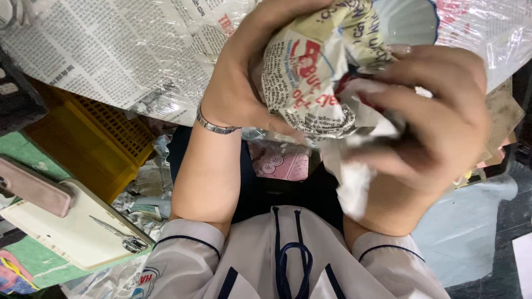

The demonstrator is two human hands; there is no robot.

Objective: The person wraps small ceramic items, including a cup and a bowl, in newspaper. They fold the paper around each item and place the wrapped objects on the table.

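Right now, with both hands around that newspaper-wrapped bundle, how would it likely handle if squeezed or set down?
The newspaper wrap looks crumpled and floppy, likely giving under the left hand and right hand. The scalloped bowl rim poking out suggests something rigid, probably fragile.

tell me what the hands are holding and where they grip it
Both hands hold a bowl wrapped in newspaper. The left hand cups one side of the wrapped body; the right hand grips the other side over the crumpled paper.
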